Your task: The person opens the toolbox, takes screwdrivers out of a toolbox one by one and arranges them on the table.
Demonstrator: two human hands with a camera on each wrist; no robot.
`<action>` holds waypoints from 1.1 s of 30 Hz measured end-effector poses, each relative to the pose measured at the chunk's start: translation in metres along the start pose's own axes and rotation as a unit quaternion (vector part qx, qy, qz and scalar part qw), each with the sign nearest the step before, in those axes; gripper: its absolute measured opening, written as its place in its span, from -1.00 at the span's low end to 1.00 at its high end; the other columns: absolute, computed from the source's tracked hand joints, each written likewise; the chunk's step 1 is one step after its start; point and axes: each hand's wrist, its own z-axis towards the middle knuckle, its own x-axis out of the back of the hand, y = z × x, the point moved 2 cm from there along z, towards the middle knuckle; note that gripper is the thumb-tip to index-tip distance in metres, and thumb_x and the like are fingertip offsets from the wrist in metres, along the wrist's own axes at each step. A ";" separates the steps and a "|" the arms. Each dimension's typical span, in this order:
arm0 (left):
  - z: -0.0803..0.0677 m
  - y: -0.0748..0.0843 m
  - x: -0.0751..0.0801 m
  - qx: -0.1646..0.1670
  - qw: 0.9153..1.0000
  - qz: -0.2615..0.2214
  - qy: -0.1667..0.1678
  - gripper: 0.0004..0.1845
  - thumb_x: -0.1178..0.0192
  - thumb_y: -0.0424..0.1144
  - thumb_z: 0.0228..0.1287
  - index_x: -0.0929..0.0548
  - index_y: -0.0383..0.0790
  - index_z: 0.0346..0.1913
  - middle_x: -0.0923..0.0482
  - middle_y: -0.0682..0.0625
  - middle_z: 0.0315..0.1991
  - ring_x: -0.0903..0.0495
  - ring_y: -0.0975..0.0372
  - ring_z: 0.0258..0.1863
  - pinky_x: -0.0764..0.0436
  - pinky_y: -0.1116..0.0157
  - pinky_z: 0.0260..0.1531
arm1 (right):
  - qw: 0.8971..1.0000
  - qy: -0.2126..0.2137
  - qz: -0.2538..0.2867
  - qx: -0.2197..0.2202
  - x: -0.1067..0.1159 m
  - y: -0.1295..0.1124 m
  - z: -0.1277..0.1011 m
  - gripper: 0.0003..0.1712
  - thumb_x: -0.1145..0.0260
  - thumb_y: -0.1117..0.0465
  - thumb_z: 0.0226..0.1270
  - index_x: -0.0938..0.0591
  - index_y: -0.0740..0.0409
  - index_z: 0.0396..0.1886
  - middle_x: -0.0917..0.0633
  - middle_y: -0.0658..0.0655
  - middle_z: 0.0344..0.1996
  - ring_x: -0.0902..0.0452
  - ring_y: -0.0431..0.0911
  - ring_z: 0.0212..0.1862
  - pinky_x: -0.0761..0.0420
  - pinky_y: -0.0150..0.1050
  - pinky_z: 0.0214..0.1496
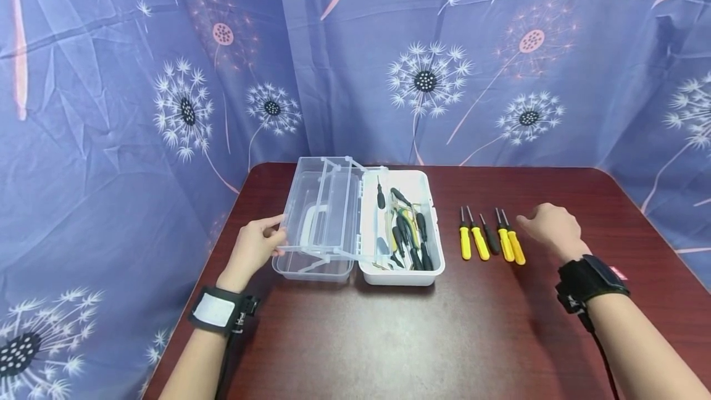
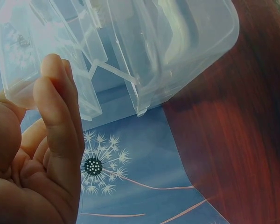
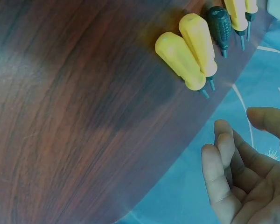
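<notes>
My left hand (image 1: 254, 249) pinches the left edge of a clear plastic tray (image 1: 336, 202) between thumb and fingers. Folding plastic arms join this tray to a toolbox with a white base (image 1: 402, 278) and a clear lid (image 1: 313, 273) laid back to the left. In the left wrist view the tray (image 2: 23, 56) tilts, with its corner between the thumb and fingers. My right hand (image 1: 551, 227) hovers just right of a row of screwdrivers, its fingers loosely bent around nothing. Nearest to it are two yellow-handled screwdrivers (image 3: 179, 60); a black-handled screwdriver (image 1: 490, 236) lies mid-row.
Inside the white base lie several black-handled screwdrivers (image 1: 422, 227) and pliers (image 1: 410, 227) with yellow-green handles, partly seen through the tray. The toolbox stands on a dark red wooden table (image 1: 389, 338). A blue dandelion-print curtain (image 1: 355, 66) hangs behind and to the left.
</notes>
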 end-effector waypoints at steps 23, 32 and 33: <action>0.001 -0.001 -0.001 0.003 1.000 0.000 -0.001 -0.55 -0.13 -0.26 0.27 -0.54 -0.24 0.23 -0.73 -0.19 -0.46 -0.62 0.36 -0.68 -0.61 0.45 -0.58 | 1.000 -0.006 -0.004 0.031 -0.002 -0.054 0.018 -0.53 -0.16 -0.02 0.31 -0.46 0.15 -0.72 -0.34 0.00 -0.79 -0.34 -0.08 -0.65 -0.28 -0.28 -0.61; 0.001 -0.001 0.000 0.001 1.000 0.000 0.000 -0.55 -0.12 -0.27 0.28 -0.53 -0.26 0.24 -0.73 -0.19 -0.46 -0.62 0.37 -0.68 -0.59 0.46 -0.58 | 0.998 -0.003 -0.003 0.060 0.005 -0.087 0.021 -0.51 -0.15 -0.02 0.30 -0.28 0.04 -0.78 -0.19 -0.07 -0.80 -0.22 -0.12 -0.67 -0.21 -0.27 -0.61; 0.001 -0.001 0.000 0.002 1.000 0.001 0.000 -0.54 -0.12 -0.26 0.28 -0.53 -0.25 0.24 -0.74 -0.18 -0.45 -0.62 0.36 -0.68 -0.59 0.45 -0.58 | 0.998 -0.001 -0.004 0.064 0.006 -0.091 0.022 -0.50 -0.14 -0.02 0.30 -0.27 0.03 -0.78 -0.18 -0.08 -0.80 -0.20 -0.13 -0.68 -0.19 -0.27 -0.61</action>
